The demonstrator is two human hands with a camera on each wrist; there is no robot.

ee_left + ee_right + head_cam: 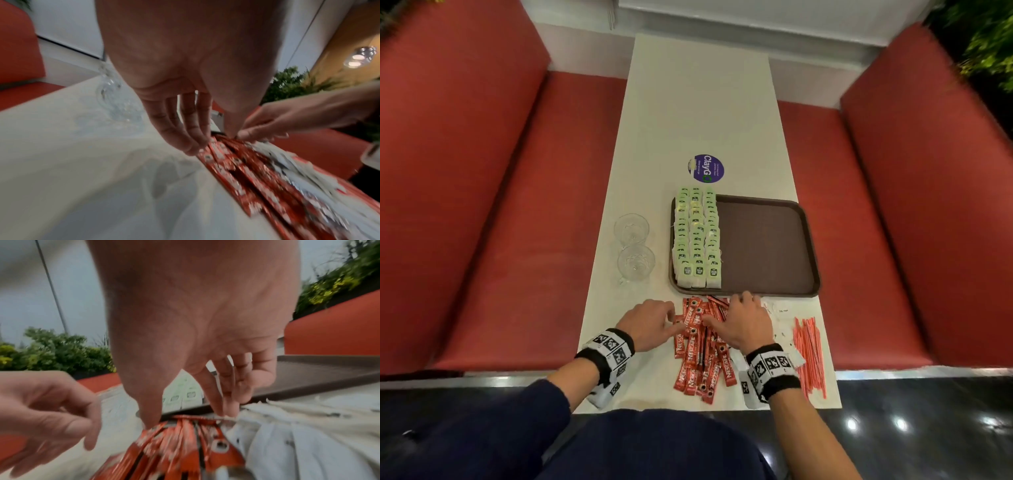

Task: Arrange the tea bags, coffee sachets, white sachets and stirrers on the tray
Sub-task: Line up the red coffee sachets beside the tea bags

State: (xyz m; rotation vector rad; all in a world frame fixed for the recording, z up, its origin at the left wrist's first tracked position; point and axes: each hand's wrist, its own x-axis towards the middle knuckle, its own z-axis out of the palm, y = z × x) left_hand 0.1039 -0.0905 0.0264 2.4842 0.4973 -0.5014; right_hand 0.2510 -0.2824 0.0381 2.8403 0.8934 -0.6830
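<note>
Green tea bags (697, 240) fill three rows along the left side of the brown tray (767, 246). Red coffee sachets (698, 346) lie in a loose pile on the table in front of the tray. My left hand (673, 323) touches the pile's left edge with fairly straight fingertips (197, 146). My right hand (722, 311) straddles the pile's far end, thumb on one side and fingers on the other, pinching the coffee sachets (185, 443) together. White sachets (780, 313) lie partly under my right hand and wrist. Orange stirrers (810, 356) lie at the right.
Two clear glasses (631, 229) (636, 262) stand left of the tray. A round purple sticker (705, 169) is on the white table (698, 102) beyond the tray. Red bench seats (500, 205) run along both sides. The table's near edge is just behind my wrists.
</note>
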